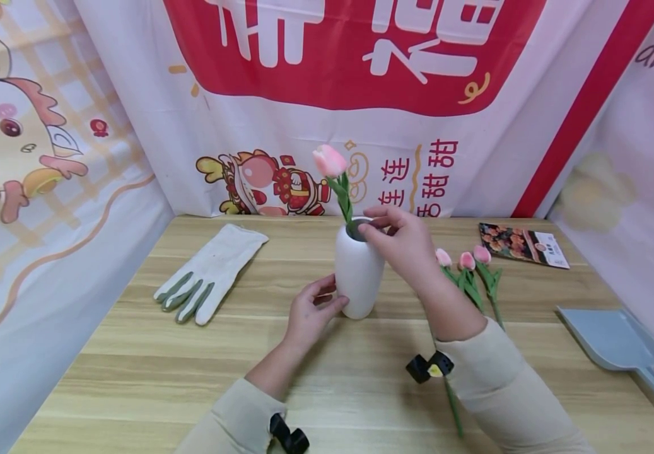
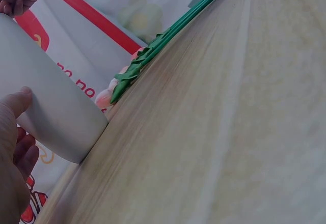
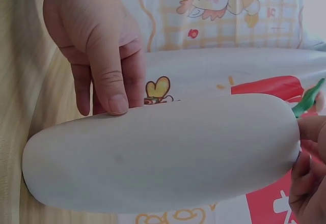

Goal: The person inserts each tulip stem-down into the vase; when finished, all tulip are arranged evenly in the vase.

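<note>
On the pale wood-grain desk (image 1: 134, 391), a light blue plastic dustpan (image 1: 616, 337) lies at the right. Further in, the left hand (image 1: 309, 315) holds the lower side of a smooth white oval vase (image 1: 359, 277), thumb touching it; the right hand (image 1: 403, 249) grips the rim with bent fingers. The vase stands upright mid-desk, one pink artificial tulip (image 1: 330, 162) leaning from its mouth. A white cloth glove with grey-green fingers (image 1: 213, 265) lies left; three pink green-stemmed tulips (image 1: 467, 260) lie right, near a flower-printed packet (image 1: 522, 244).
</note>
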